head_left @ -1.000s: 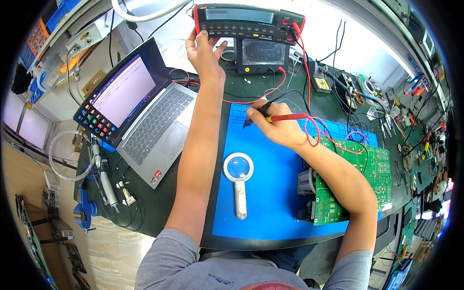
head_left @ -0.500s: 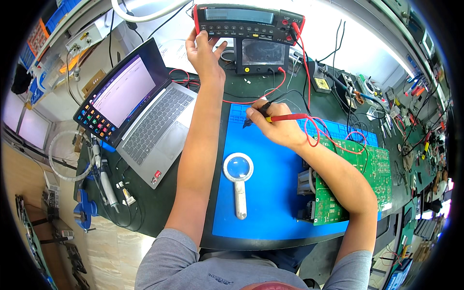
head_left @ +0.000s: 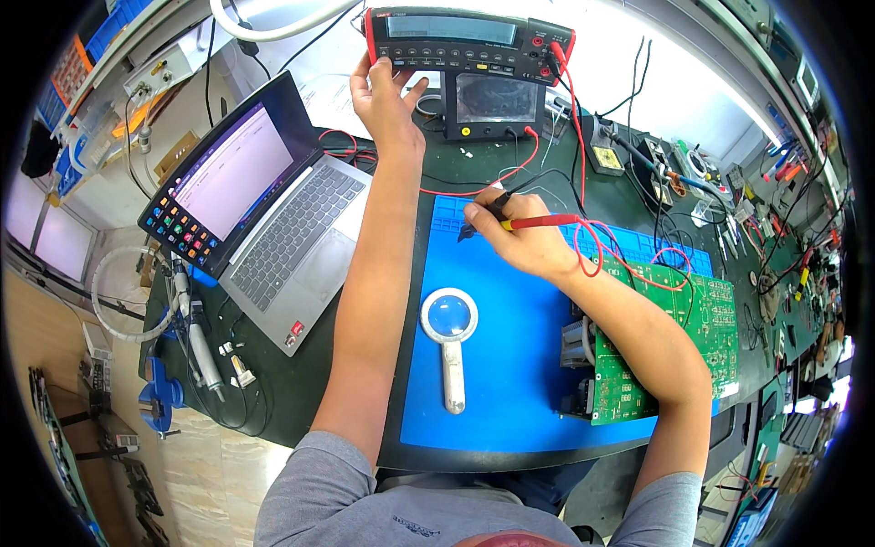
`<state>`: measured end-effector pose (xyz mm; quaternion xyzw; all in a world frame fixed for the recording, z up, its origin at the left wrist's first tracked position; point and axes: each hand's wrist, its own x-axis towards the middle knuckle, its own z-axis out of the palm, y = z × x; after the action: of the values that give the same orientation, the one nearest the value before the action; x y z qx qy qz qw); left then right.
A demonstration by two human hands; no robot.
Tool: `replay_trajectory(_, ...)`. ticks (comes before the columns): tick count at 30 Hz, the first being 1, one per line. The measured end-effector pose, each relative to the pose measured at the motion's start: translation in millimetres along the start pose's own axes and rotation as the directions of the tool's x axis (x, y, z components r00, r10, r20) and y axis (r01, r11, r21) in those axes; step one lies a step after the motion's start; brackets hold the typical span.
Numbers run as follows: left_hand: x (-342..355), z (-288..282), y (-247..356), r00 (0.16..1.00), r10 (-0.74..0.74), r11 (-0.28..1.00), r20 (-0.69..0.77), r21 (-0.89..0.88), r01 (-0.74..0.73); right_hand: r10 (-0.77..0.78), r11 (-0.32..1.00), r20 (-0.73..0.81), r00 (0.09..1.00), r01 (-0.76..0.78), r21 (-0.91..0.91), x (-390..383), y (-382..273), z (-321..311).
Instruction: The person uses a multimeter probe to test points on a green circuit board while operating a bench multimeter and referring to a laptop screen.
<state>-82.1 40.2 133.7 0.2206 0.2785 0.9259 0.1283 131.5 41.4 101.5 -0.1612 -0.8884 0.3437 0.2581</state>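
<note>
Nothing has shifted since the earlier frames. Head view: left hand (head_left: pixel 383 96) fingertips rest on bench meter (head_left: pixel 467 41) buttons, holding nothing; right hand (head_left: pixel 519 239) pinches red and black probes (head_left: pixel 538 221) over blue mat (head_left: pixel 510 365). Keep probe tips steady while pressing. Laptop (head_left: pixel 251 196) carries coloured square stickers at its left edge.

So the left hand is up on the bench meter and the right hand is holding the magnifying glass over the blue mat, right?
Not quite. In the head view the right hand holds red and black test probes; the magnifying glass lies untouched on the blue mat. The left hand is on the bench meter.
</note>
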Motion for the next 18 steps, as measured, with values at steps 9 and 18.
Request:
replay_trajectory(9,0.4,-0.6,-0.2,1.0,0.006,1.0,0.019,0.009,-0.006,-0.007,1.0,0.002,1.0,0.007,-0.002,-0.4,0.8,-0.2)
replay_trajectory(18,-0.8,-1.5,-5.8,0.999,0.04,0.999,0.021,0.008,-0.04,-0.014,1.0,-0.004,1.0,0.014,-0.018,0.0,2.1,0.5)
